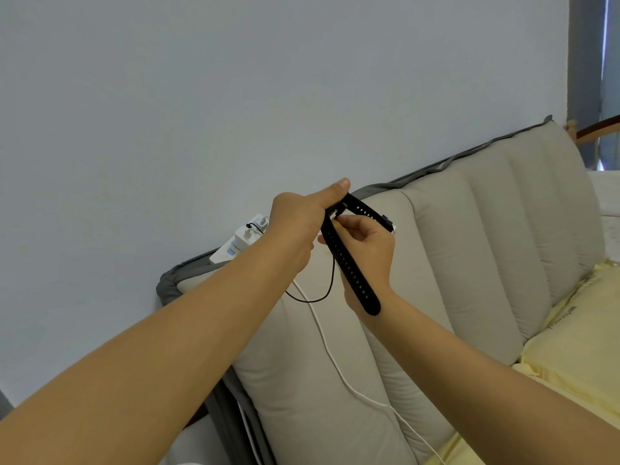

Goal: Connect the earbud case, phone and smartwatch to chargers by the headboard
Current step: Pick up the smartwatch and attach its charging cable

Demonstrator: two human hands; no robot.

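Headboard [469,236]: padded, beige, channelled; taken as landmark. Power strip [240,245] sits on its top edge toward the left end, with a white adapter plugged in. White cable [330,350] runs from there down the front of the headboard toward the yellow bedding [577,350].

Smartwatch [349,260]: held in the air just in front of the headboard's top edge, right of the power strip. Black perforated strap, one half hanging down, the other reaching right. Judged light, strap soft and floppy, body rigid; best held at the body, since the strap alone would swing.

Left hand [298,226]: thumb straight on top of the watch body, fingers curled under, pinching it. Right hand [367,253]: fingertips pressed together at the underside of the body, apparently pinching a small charger head; the part itself is hidden. Thin black cable [330,286] loops below the hands, in front of the headboard.

Earbud case, phone: not visible.
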